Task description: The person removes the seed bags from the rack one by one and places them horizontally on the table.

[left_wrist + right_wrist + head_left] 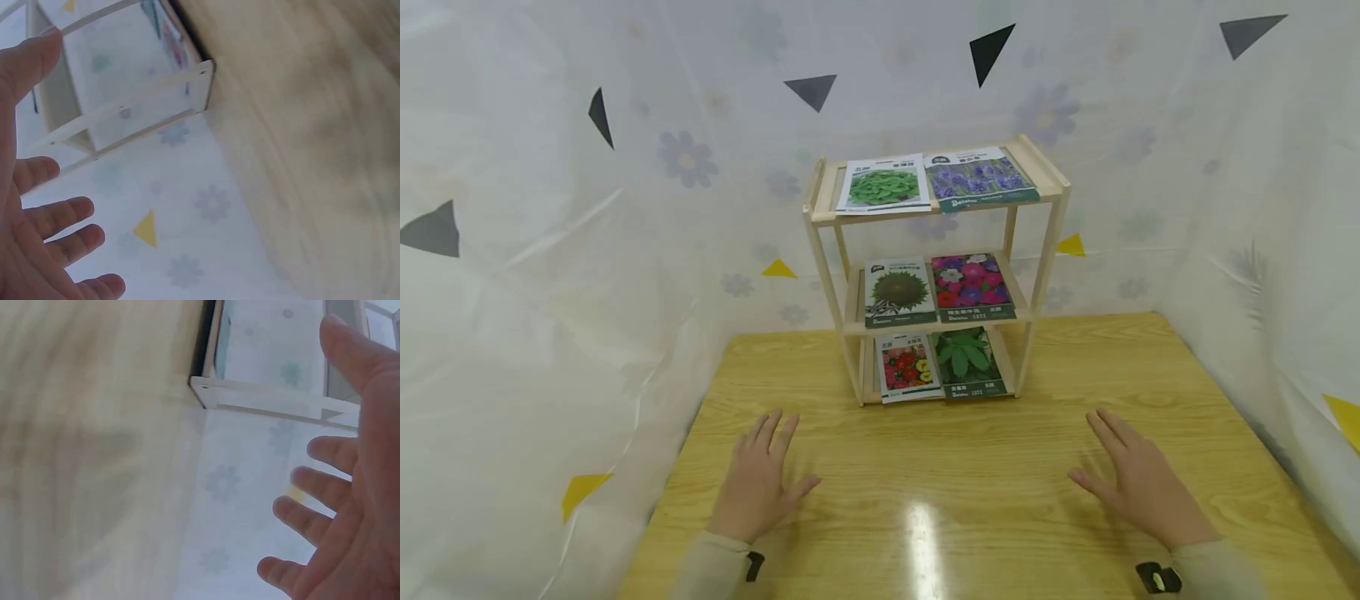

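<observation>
A three-tier wooden shelf [1048, 242] stands at the back of the table, two seed packets on each tier. On top lie a green-leaf packet [883, 185] and a purple-flower packet [979, 177]. The middle tier bears a sunflower packet [900, 290] and a petunia packet [972, 286]; the bottom one a red-and-yellow flower packet [908, 368] and a dark green leaf packet [968, 362]. My left hand [754, 483] is left of the shelf's front, fingers spread, holding nothing. Mirroring it on the right, my right hand [1142, 483] also has extended fingers and holds nothing.
The wood-grain table [925, 458] reaches from the shelf toward me. A pale sheet [880, 75] printed with flowers and triangles hangs behind and along both sides. Each wrist wears a dark strap, such as the right strap [1157, 577].
</observation>
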A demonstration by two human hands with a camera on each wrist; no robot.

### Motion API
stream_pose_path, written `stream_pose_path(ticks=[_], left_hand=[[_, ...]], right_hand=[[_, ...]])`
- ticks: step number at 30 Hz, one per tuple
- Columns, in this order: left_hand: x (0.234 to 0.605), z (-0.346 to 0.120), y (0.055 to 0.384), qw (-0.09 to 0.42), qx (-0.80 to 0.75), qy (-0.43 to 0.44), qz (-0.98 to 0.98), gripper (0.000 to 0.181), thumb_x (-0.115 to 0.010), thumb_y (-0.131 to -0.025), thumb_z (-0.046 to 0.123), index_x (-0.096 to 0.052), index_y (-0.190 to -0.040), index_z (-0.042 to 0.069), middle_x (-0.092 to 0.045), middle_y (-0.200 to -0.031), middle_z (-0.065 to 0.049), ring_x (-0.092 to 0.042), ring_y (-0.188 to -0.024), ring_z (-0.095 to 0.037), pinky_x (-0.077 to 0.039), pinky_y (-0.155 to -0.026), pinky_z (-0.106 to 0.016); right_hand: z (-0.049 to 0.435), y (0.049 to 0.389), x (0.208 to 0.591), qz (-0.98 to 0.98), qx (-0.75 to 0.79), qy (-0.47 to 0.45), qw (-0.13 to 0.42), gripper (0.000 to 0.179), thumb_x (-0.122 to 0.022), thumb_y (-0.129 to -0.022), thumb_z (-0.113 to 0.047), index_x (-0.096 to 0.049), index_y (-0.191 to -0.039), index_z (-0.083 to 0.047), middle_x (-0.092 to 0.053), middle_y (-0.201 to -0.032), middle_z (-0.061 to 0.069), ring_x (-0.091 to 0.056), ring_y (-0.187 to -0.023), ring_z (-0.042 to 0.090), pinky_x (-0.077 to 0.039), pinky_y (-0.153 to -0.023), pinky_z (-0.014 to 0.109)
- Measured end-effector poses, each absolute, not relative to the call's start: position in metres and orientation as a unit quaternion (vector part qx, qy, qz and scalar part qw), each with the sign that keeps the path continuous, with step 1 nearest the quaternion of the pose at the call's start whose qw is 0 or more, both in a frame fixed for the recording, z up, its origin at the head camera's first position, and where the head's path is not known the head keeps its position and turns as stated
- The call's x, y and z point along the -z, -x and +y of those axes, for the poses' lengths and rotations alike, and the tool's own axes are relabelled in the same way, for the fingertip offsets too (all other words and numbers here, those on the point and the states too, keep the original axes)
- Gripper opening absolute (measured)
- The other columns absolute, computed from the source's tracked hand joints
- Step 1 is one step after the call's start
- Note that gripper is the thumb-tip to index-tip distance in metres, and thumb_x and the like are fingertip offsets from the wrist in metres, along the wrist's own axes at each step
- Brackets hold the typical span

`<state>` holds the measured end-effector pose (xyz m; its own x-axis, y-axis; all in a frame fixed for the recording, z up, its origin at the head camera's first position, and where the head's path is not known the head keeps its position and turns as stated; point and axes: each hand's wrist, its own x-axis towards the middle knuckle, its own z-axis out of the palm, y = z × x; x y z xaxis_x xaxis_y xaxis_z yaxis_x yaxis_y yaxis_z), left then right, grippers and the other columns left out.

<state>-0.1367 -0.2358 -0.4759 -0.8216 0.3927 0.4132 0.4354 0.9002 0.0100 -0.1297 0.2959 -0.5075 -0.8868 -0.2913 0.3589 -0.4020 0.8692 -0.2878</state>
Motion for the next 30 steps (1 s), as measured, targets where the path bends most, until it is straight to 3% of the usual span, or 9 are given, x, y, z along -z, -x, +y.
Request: stream_pose_path(ticks=[7,16,22,27,30], left_hand=[[0.438,-0.236,0.147,0.283,0.067,0.263,-0.920,0.088,-0.072,-0.080,0.053,-0.043,-0.141,-0.003,-0.048,-0.133,-0.029,-0.048,-0.120,-0.044,-0.043,-0.094,-0.059],[0.387,-0.227,0.160,0.311,0.076,0.299,-0.899,0.080,-0.062,-0.089,0.053,-0.042,-0.141,-0.005,-0.048,-0.134,-0.028,-0.048,-0.119,-0.044,-0.039,-0.099,-0.057],[0.353,-0.220,0.172,0.331,0.056,0.315,-0.888,0.076,-0.060,-0.091,0.050,-0.042,-0.140,-0.006,-0.049,-0.133,-0.026,-0.049,-0.116,-0.043,-0.041,-0.096,-0.055],[0.324,-0.214,0.178,0.347,0.050,0.319,-0.881,0.070,-0.056,-0.094,0.048,-0.045,-0.138,-0.006,-0.053,-0.127,-0.026,-0.052,-0.108,-0.043,-0.044,-0.091,-0.055],[0.308,-0.207,0.183,0.363,0.051,0.330,-0.870,0.066,-0.062,-0.091,0.041,-0.049,-0.134,-0.008,-0.056,-0.122,-0.026,-0.053,-0.105,-0.043,-0.044,-0.090,-0.055]], right_hand=[[0.286,0.145,0.472,-0.946,-0.179,-0.202,0.181,0.084,-0.074,-0.084,-0.039,-0.035,-0.147,0.000,-0.044,-0.141,0.023,-0.050,-0.117,0.045,-0.045,-0.088,0.059],[0.264,0.169,0.424,-0.909,-0.147,-0.279,0.272,0.076,-0.079,-0.078,-0.027,-0.046,-0.140,0.000,-0.053,-0.131,0.020,-0.060,-0.105,0.036,-0.052,-0.078,0.050],[0.244,0.180,0.383,-0.889,-0.128,-0.314,0.308,0.069,-0.072,-0.083,-0.034,-0.049,-0.139,-0.001,-0.058,-0.121,0.019,-0.064,-0.085,0.031,-0.055,-0.065,0.045],[0.219,0.189,0.347,-0.867,-0.117,-0.349,0.338,0.062,-0.058,-0.092,-0.045,-0.052,-0.136,-0.001,-0.063,-0.112,0.018,-0.065,-0.072,0.027,-0.053,-0.056,0.042],[0.203,0.193,0.327,-0.856,-0.110,-0.366,0.349,0.060,-0.052,-0.095,-0.047,-0.055,-0.133,-0.001,-0.065,-0.104,0.017,-0.060,-0.060,0.022,-0.052,-0.053,0.040]])
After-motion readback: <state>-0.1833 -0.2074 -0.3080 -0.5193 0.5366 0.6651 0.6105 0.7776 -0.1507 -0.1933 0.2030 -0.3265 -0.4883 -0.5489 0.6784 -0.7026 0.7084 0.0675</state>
